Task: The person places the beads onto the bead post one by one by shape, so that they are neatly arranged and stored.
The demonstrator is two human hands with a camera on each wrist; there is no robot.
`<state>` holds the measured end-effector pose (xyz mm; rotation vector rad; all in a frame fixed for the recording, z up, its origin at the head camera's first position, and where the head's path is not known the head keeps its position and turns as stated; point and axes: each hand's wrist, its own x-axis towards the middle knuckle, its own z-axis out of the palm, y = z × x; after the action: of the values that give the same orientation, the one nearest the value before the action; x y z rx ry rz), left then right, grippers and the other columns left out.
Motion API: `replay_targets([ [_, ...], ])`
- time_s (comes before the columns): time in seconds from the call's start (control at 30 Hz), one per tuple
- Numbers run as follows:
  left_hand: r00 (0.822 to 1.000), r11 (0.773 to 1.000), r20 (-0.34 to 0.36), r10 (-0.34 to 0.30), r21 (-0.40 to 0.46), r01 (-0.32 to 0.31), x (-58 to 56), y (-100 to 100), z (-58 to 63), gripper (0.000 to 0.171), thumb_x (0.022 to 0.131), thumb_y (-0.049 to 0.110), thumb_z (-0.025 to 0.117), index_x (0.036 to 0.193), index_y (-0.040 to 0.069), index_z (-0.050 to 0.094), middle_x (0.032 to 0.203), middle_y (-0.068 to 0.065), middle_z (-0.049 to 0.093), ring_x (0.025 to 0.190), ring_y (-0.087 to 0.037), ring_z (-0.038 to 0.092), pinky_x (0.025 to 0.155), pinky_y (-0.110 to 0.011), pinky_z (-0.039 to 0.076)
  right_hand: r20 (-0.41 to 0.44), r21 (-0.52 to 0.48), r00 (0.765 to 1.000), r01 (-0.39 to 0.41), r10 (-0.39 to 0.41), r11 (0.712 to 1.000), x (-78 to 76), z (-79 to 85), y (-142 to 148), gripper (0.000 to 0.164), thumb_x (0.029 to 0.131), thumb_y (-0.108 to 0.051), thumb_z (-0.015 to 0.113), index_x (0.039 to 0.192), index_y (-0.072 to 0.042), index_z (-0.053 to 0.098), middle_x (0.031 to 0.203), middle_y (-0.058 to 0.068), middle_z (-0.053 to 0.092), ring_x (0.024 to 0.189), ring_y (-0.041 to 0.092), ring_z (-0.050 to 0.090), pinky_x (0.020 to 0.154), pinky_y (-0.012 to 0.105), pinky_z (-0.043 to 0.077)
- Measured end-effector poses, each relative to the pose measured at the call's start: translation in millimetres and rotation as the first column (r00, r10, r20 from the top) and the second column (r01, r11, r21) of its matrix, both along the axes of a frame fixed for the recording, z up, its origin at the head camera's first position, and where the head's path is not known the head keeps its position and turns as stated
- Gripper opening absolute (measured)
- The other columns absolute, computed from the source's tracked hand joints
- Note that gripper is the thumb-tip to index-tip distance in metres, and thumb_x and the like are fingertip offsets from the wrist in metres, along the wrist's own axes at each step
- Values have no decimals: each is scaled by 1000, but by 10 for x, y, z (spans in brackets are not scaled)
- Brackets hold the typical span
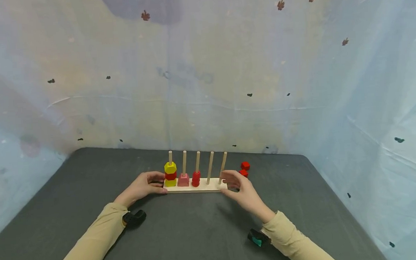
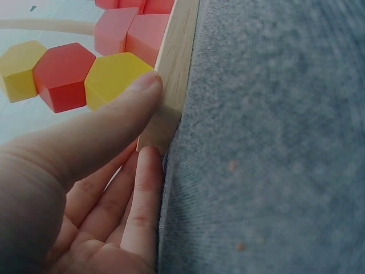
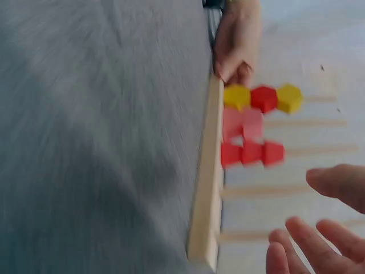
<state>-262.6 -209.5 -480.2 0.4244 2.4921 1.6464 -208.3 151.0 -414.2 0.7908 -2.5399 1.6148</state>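
Observation:
A pale wooden peg board (image 1: 197,190) with several upright pegs stands on the dark tabletop. On its leftmost peg a red bead (image 2: 64,77) sits between two yellow beads (image 2: 117,80). Pink beads (image 1: 183,181) fill the foot of the second peg and red beads (image 1: 196,179) the third; the two pegs to the right are bare. My left hand (image 1: 145,187) grips the board's left end, thumb along the front edge and fingers at the end. By the right end hovers my right hand (image 1: 244,191), its fingers loosely bent, apart from the board in the right wrist view and holding nothing.
Loose red beads (image 1: 245,165) lie on the table just right of the board, partly behind my right hand. A hanging pale sheet (image 1: 205,87) closes off the table's (image 1: 185,233) back and sides. Black straps (image 1: 135,218) sit at both wrists.

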Motion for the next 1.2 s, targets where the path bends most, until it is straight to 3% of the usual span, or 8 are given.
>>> replay_targets([
  [0.17,1000,1000,4,-3,1,3,-10,9,9,60,77,21,82,128,0,57,124,-16,58,112,-30,56,92,-38,50,-76,44,996,56,-52,997,-150,-142,373,46,85,-6,73,128,-8,55,121,17,60,109,35,57,87,48,50],
  [0.3,1000,1000,2,6,-10,-6,-9,-14,1,60,76,22,82,127,1,57,123,-16,58,110,-29,56,91,-37,51,-121,75,987,115,-106,990,-244,-163,568,43,85,-10,74,124,-9,58,117,17,61,105,36,59,83,45,51],
  [0.57,1000,1000,11,-8,-2,9,-14,-19,-19,61,78,22,81,128,-1,55,125,-19,56,108,-29,59,90,-37,51,-48,185,976,218,-213,958,-392,-355,757,45,85,-14,75,125,-3,57,116,16,61,101,31,61,83,45,52],
  [0.73,1000,1000,27,8,2,-8,-45,-13,-52,63,75,24,83,128,1,56,125,-17,57,107,-27,59,89,-36,51,-39,208,972,234,-231,950,-467,-426,797,46,83,-12,76,124,-1,58,112,14,63,97,27,62,80,42,53],
  [1.0,999,1000,33,30,-3,-30,-60,-14,-72,64,72,25,85,126,4,59,123,-13,59,107,-25,58,90,-37,51,-10,265,985,167,-171,950,-548,-450,791,50,81,-14,79,124,1,57,107,13,64,94,29,63,77,40,54],
  [1.2,999,1000,31,22,1,-22,-40,-5,-52,63,73,23,84,127,3,58,123,-14,58,107,-26,58,90,-37,51,-17,288,984,176,-179,941,-588,-457,744,53,79,-14,80,123,2,57,100,11,64,90,26,63,74,39,54],
])
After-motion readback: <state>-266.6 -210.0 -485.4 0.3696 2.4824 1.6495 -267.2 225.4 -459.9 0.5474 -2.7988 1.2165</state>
